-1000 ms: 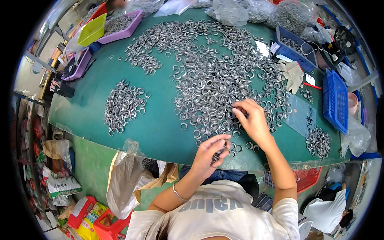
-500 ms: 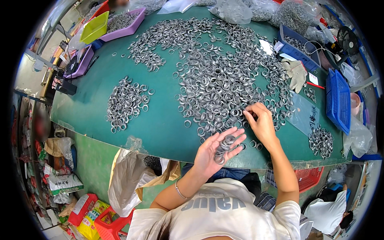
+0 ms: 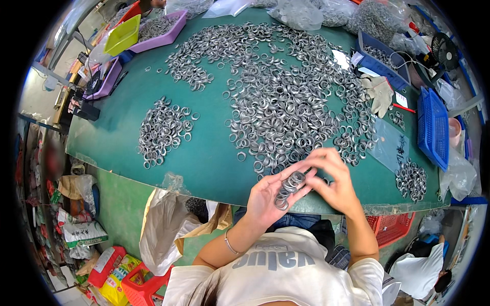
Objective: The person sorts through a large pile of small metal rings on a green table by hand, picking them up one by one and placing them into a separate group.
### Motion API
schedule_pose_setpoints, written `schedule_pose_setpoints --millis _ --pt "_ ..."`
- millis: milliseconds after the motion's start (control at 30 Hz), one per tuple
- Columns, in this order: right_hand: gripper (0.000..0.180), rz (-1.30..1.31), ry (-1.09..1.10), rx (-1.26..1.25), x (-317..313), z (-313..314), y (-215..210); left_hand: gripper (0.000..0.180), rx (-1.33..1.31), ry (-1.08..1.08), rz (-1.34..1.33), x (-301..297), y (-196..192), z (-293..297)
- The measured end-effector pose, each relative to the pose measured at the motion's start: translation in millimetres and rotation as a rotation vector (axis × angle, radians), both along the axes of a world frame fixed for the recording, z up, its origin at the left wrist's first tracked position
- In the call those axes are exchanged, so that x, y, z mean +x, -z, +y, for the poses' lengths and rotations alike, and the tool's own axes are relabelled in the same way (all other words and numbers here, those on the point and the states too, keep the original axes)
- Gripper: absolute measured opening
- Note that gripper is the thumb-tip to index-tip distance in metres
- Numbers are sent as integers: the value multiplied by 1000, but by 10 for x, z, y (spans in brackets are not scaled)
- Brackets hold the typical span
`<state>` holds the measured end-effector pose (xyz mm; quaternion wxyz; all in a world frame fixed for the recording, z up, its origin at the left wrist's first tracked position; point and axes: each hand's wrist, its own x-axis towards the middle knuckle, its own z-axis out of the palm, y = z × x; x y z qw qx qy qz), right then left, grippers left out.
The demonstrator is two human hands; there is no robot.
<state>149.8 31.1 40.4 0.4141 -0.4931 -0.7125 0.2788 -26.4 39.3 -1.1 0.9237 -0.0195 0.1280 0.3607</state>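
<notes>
- We see the left hand (image 3: pixel 268 199) cupped, its grip grasping a stack of metal rings (image 3: pixel 288 187).
- The right hand (image 3: pixel 332 181) pinches the stack's top, over the green worktop (image 3: pixel 204 158) edge.

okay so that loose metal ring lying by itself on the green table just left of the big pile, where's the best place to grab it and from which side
Judging by its pose, come straight down from above. The lone ring lies flat on the green table with bare cloth around it, so a grip across its outer rim, thumb and fingertip on opposite edges, should fit. Its flatness leaves no side to slip under. The right hand is nearer; the left hand already cradles a stack of rings.
</notes>
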Motion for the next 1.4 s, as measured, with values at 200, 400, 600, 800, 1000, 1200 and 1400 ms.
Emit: schedule_pose_setpoints --millis 200,400,600,800,1000,1200,1400 --pt "31 -157 -114 31 -92 -80 -32 51 -70 31 -79 -30 39 -31" --pt "29 -161 -111 18 -70 -89 -38 52 -74 13 -66 -16 8 -54" --pt "28 -80 -60 21 -90 -96 -15 53 -18 34 -121 -12 33 -51" --pt "30 -132 -66 39 -87 -116 -66 53 -50 51 -68 -22 -8 -61" --pt "33 -140 -92 9 -93 -139 -31 52 -34 60 -74 -40 -5 -67" --pt "31 -260 -145 30 -95 -137 -88 47 7 84 13 -46 -83 -54" --pt "29 -213 -153 12 -76 -128 -72 52 24 59 19 -30 -10 -77"
